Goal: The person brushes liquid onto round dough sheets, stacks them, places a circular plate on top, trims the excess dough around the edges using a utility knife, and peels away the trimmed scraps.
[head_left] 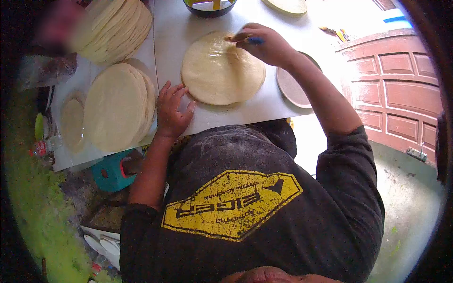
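A round, pale sheet of dough (207,75) lies on the white table in front of me, with a wet, glossy patch near its far edge. It seems to rest on at least one more sheet. My right hand (270,45) is closed on a small brush (255,40) with a blue handle, over the far right part of the dough. The brush's tip is blurred and partly hidden by the fingers. My left hand (173,111) lies with fingers spread at the dough's left edge, fingertips touching or very close to it.
Stacks of round dough sheets stand left (115,108) and far left (113,30). A dark bowl (210,10) with something yellow in it sits at the back. A round grey-brown disc (293,89) lies at right, near the table edge. A brown panelled door (391,87) is beyond.
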A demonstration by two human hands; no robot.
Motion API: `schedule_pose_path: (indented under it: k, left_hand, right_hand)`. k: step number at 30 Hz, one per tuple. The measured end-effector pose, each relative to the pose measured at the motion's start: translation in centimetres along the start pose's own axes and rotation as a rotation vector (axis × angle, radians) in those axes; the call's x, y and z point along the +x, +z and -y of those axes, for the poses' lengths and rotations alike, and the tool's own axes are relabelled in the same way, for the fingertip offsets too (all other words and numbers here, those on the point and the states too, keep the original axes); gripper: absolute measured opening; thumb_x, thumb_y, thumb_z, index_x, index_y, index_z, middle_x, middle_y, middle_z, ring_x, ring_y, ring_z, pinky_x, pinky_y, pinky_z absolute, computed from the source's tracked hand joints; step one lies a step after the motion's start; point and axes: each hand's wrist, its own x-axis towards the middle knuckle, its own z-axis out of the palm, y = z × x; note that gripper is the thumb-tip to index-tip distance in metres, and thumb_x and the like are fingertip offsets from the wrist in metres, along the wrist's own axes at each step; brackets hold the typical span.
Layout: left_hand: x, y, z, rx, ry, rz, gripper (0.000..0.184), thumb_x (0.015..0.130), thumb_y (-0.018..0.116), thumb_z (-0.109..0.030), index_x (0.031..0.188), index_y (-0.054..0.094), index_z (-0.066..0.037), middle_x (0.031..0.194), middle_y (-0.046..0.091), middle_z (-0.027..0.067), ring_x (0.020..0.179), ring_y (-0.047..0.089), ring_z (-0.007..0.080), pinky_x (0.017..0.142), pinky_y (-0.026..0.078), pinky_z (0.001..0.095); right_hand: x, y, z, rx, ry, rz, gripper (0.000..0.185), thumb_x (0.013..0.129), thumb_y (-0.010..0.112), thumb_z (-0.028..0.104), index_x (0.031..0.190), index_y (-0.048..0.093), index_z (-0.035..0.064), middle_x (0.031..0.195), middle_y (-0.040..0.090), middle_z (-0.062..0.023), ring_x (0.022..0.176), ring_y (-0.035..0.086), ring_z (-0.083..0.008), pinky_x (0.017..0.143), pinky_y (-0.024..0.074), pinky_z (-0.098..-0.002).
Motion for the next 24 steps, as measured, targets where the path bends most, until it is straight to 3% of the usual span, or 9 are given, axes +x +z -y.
schedule_pose_path:
  k: [2, 5, 7, 11, 14, 17, 19, 22, 24]
  left_hand:
    - [0.1, -0.9, 0.8, -0.003, 0.017, -0.019, 0.04, 0.077, 0.072, -0.023, 0.114, 0.064, -0.01, 0.121, 0.06, 0.0123, 0.127, 0.045, 0.0419, 0.107, 0.035, 0.0517]
    - [-0.5, 0.3, -0.7, -0.031, -0.036, -0.003, 0.038, 0.076, 0.072, -0.022, 0.111, 0.065, -0.009, 0.12, 0.06, 0.0119, 0.126, 0.046, 0.0419, 0.107, 0.036, 0.0515]
    - [-0.9, 0.9, -0.9, -0.05, -0.058, -0.016, 0.04, 0.077, 0.071, -0.026, 0.113, 0.065, -0.01, 0.121, 0.061, 0.0121, 0.127, 0.045, 0.042, 0.108, 0.035, 0.0524]
    - [-0.7, 0.8, -0.8, -0.063, -0.036, -0.025, 0.041, 0.078, 0.071, -0.028, 0.114, 0.065, -0.01, 0.121, 0.061, 0.0126, 0.127, 0.046, 0.042, 0.108, 0.034, 0.0533]
    - [-0.5, -0.1, -0.7, -0.052, -0.04, -0.012, 0.04, 0.076, 0.072, -0.026, 0.112, 0.065, -0.01, 0.121, 0.061, 0.013, 0.127, 0.046, 0.0419, 0.107, 0.034, 0.0533]
    - [-0.6, -0.1, -0.7, -0.061, -0.052, 0.026, 0.04, 0.078, 0.071, -0.027, 0.114, 0.064, -0.01, 0.12, 0.062, 0.0135, 0.127, 0.045, 0.0428, 0.107, 0.034, 0.0534]
    - [-0.5, 0.2, -0.8, -0.058, -0.05, 0.009, 0.04, 0.077, 0.071, -0.024, 0.114, 0.064, -0.01, 0.12, 0.061, 0.0126, 0.127, 0.046, 0.0418, 0.107, 0.035, 0.0523]
    - [-0.4, 0.2, -0.8, -0.038, -0.03, -0.011, 0.039, 0.077, 0.071, -0.023, 0.113, 0.064, -0.009, 0.119, 0.06, 0.0125, 0.126, 0.047, 0.0411, 0.106, 0.036, 0.0513]
    - [-0.4, 0.3, -0.5, -0.01, -0.009, -0.019, 0.039, 0.078, 0.07, -0.023, 0.113, 0.063, -0.008, 0.118, 0.061, 0.0132, 0.125, 0.048, 0.0413, 0.106, 0.036, 0.0514]
  right_hand:
    - [1.4, 1.3, 0.2, 0.012, -0.248, -0.139, 0.026, 0.086, 0.066, 0.01, 0.111, 0.068, 0.0108, 0.114, 0.064, -0.0165, 0.101, 0.064, -0.0323, 0.087, 0.0516, -0.0415]
    - [-2.8, 2.2, -0.6, -0.119, -0.211, -0.102, 0.028, 0.083, 0.066, 0.008, 0.111, 0.067, 0.011, 0.113, 0.065, -0.0153, 0.1, 0.063, -0.0327, 0.083, 0.0526, -0.0401]
    - [-6.2, 2.2, 0.7, -0.12, 0.078, -0.005, 0.028, 0.083, 0.064, 0.007, 0.11, 0.066, 0.0106, 0.105, 0.064, -0.0147, 0.096, 0.063, -0.034, 0.084, 0.0517, -0.0422]
    - [-9.7, 0.6, 6.7, 0.047, -0.085, 0.155, 0.019, 0.085, 0.063, 0.014, 0.102, 0.065, 0.0064, 0.099, 0.063, -0.0173, 0.093, 0.063, -0.0362, 0.08, 0.0521, -0.0445]
    - [-7.5, -0.3, 6.8, 0.293, 0.072, 0.179, 0.018, 0.087, 0.063, 0.018, 0.1, 0.065, 0.0068, 0.096, 0.064, -0.0175, 0.091, 0.063, -0.0365, 0.08, 0.0515, -0.0449]
    - [-3.1, 0.9, 2.3, 0.067, 0.181, -0.041, 0.021, 0.089, 0.06, 0.026, 0.094, 0.065, 0.0068, 0.088, 0.063, -0.0183, 0.083, 0.062, -0.0382, 0.073, 0.0512, -0.0473]
    - [-0.3, 1.6, 3.1, -0.123, 0.217, -0.17, 0.016, 0.088, 0.063, 0.02, 0.093, 0.065, 0.0051, 0.092, 0.063, -0.0133, 0.083, 0.063, -0.0323, 0.075, 0.0507, -0.0422]
    - [3.2, 5.3, 5.1, -0.088, 0.052, -0.281, 0.013, 0.085, 0.063, 0.017, 0.092, 0.065, 0.0071, 0.09, 0.062, -0.014, 0.081, 0.062, -0.0347, 0.075, 0.0527, -0.0446]
    - [4.4, 9.1, 6.5, -0.18, -0.039, -0.143, 0.012, 0.081, 0.062, 0.014, 0.09, 0.065, 0.0081, 0.089, 0.061, -0.0144, 0.088, 0.062, -0.0338, 0.078, 0.0523, -0.0445]
